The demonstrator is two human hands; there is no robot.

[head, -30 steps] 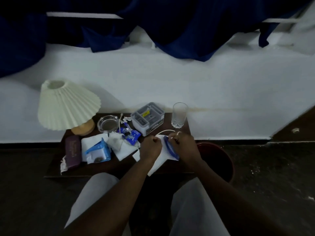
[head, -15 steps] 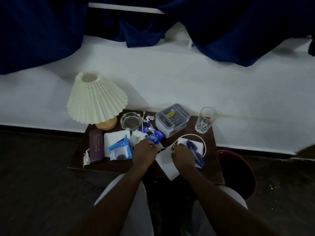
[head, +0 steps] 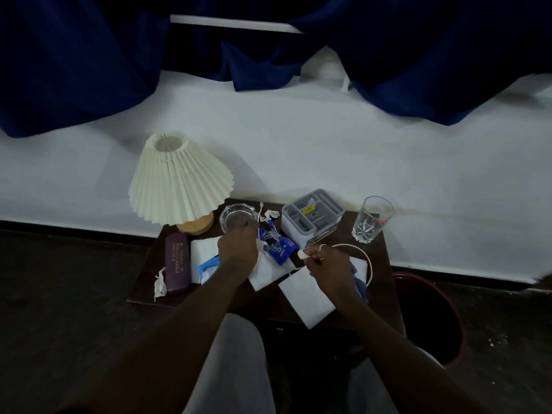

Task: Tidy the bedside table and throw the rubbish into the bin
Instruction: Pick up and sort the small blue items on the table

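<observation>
Head view: right hand [head: 327, 265] pinches white cable plug [head: 302, 254] above dark wooden bedside table [head: 146, 273]. Left hand [head: 237, 249] curled beside blue biscuit wrapper [head: 279, 249]; grip unclear. Dark red bin [head: 460, 339] right of table.

Dim, bluish light from the front left: the lamp [head: 179, 177] casts a soft shadow rightward on the white wall [head: 313, 150]. Floor [head: 59, 294] and curtains [head: 74, 70] sink into black. Grainy; edges bow.

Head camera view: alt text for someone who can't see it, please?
Two hands work over a cluttered bedside table: the right hand pinches a white cable, the left hand reaches among wrappers. A lamp, glass and red bin stand nearby.
</observation>
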